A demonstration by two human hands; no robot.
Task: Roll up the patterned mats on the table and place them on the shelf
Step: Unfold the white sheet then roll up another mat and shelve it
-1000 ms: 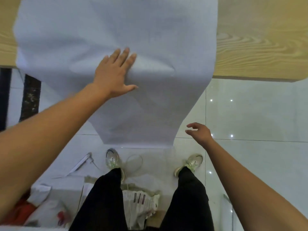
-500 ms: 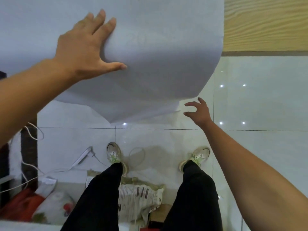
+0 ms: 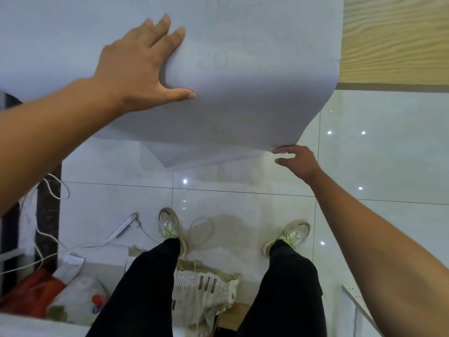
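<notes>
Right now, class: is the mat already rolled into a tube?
No: the mat drapes unrolled over the table edge, the left hand flat on it.

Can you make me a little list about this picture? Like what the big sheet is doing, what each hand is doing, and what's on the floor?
Mat: pale mat, draped off the edge of the wooden table, not rolled yet
Left hand: left hand rests flat on the mat, fingers straight
Right hand: right hand at the mat's hanging corner, fingers and thumb apart, not pinching it
Floor: shiny white tiles, two shoes, white cables, a printed bag
</notes>
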